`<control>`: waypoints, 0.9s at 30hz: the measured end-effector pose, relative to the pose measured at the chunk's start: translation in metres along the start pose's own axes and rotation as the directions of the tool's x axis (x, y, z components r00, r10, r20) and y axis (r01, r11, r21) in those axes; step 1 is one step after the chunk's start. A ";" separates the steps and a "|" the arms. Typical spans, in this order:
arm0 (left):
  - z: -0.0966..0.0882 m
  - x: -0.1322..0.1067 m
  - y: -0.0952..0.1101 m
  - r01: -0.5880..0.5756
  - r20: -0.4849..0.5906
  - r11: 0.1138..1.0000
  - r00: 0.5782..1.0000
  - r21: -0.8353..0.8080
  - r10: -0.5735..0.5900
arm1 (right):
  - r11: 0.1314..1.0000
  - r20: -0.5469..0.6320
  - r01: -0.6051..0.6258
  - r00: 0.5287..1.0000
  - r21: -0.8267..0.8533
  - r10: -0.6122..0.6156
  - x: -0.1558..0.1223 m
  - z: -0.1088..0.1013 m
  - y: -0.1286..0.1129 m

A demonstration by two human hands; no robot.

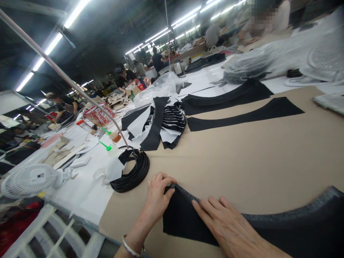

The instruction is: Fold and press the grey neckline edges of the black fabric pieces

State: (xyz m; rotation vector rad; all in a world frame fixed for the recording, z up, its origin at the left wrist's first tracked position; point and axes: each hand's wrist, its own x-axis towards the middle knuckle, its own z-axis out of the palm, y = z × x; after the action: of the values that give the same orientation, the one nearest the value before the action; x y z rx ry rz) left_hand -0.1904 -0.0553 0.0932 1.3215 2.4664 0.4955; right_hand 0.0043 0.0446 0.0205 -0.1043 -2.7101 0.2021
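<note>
A long curved black fabric piece (185, 216) lies in front of me, with a greyish strip along its upper edge. At its left corner my left hand (157, 195) is closed, thumb and forefinger pinching the edge. My right hand (225, 222) lies over the same piece with fingers stretched out, fingertips touching the edge strip; its thumb is hidden. Farther off lie another curved black piece (242, 115) and a black piece with a folded edge (225, 96). A fanned stack of black and white pieces (172, 122) sits to their left.
Brown board (215, 161) covers the worktop. Left of my hands are a coil of black strip (138, 175), green-tipped bottles (109, 146), a thin upright pole (80, 91) and a white fan (29, 179). Clear plastic (249, 57) and another fan (328, 53) stand back right. People work beyond.
</note>
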 end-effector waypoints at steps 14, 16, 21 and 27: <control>-0.001 0.008 -0.003 -0.011 0.020 1.000 1.000 0.010 0.011 | 0.999 0.053 0.008 0.999 -0.048 -0.006 -0.003 0.001 0.000; -0.002 0.008 -0.003 -0.002 0.024 1.000 1.000 0.011 0.002 | 0.999 0.023 -0.001 1.000 -0.043 0.002 -0.004 0.003 0.001; -0.003 0.008 -0.003 0.016 0.031 1.000 0.999 0.008 -0.016 | 0.999 -0.013 -0.022 1.000 -0.037 0.021 -0.004 0.005 0.001; -0.001 0.014 -0.003 0.012 0.062 1.000 0.998 0.005 -0.012 | 0.998 -0.058 -0.004 0.998 -0.063 0.000 -0.001 -0.001 -0.001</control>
State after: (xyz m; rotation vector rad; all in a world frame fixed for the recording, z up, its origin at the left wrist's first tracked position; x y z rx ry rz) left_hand -0.2002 -0.0451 0.0913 1.3029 2.4249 0.4395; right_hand 0.0059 0.0439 0.0206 -0.1298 -2.6592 0.1119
